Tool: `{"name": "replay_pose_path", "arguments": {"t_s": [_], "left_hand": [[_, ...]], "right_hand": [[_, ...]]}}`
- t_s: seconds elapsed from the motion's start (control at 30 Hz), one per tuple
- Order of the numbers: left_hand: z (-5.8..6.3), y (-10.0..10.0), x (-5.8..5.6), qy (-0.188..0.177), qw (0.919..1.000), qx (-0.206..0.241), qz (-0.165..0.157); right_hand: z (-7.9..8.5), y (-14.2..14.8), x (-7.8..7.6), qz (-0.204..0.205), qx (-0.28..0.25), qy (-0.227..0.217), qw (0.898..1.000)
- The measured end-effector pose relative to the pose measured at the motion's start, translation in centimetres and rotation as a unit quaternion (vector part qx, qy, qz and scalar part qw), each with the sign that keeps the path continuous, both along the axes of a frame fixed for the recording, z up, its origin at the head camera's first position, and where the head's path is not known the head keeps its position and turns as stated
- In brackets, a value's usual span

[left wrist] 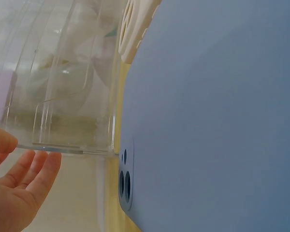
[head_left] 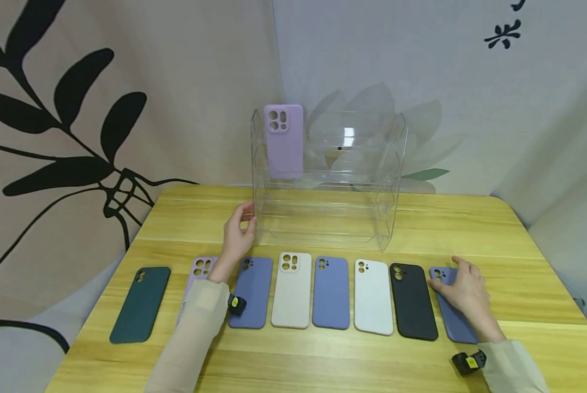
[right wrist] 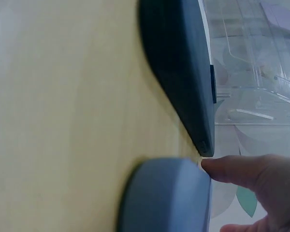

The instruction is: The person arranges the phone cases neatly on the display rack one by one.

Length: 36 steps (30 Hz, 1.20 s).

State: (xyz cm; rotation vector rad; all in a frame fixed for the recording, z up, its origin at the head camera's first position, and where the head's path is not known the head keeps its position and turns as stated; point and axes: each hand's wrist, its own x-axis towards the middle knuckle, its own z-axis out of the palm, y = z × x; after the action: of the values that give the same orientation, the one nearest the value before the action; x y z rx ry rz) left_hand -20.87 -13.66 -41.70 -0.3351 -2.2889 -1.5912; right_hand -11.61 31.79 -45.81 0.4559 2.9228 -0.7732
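A clear acrylic rack [head_left: 323,240] with stepped tiers stands at the back of the table. My left hand [head_left: 239,232] is at its left side panel, thumb on one side and fingers on the other, pinching the edge in the left wrist view. A lilac phone case [head_left: 285,147] stands upright on the rack's upper tier at the left. My right hand [head_left: 465,289] grips the blue phone case [head_left: 453,316] at the row's right end, with the thumb [right wrist: 227,169] at its upper left corner. That case lies on the table, partly covered by the hand.
Along the row lie a dark green case [head_left: 140,305], a lilac case [head_left: 200,267] partly under my left arm, blue cases [head_left: 259,295] [head_left: 330,295], a cream case [head_left: 293,295], a white case [head_left: 373,300] and a black case [head_left: 413,303]. A patterned curtain [head_left: 200,82] hangs behind.
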Motion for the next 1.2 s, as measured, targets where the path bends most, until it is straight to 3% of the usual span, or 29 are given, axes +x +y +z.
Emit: {"name": "replay_pose_path", "arguments": {"t_s": [0.2, 0.67, 0.83, 1.0, 1.2], "left_hand": [[0.0, 0.0, 0.0, 0.001, 1.0, 0.004, -0.001], [-0.1, 0.1, 0.1, 0.004, 1.0, 0.001, 0.002], [-0.1, 0.1, 0.1, 0.007, 1.0, -0.003, 0.006], [-0.1, 0.1, 0.0, 0.016, 0.9999, -0.001, 0.0], [-0.2, 0.0, 0.0, 0.023, 0.9997, 0.002, -0.005]], "right_hand": [[0.0, 0.1, 0.0, 0.007, 0.008, -0.001, 1.0], [-0.7, 0.2, -0.2, 0.028, 0.02, 0.047, 0.998], [-0.6, 0.2, -0.3, 0.028, 0.022, 0.106, 0.994], [0.2, 0.0, -0.6, 0.034, 0.024, 0.193, 0.98], [1.5, -0.4, -1.5, 0.035, 0.016, 0.221, 0.975]]}}
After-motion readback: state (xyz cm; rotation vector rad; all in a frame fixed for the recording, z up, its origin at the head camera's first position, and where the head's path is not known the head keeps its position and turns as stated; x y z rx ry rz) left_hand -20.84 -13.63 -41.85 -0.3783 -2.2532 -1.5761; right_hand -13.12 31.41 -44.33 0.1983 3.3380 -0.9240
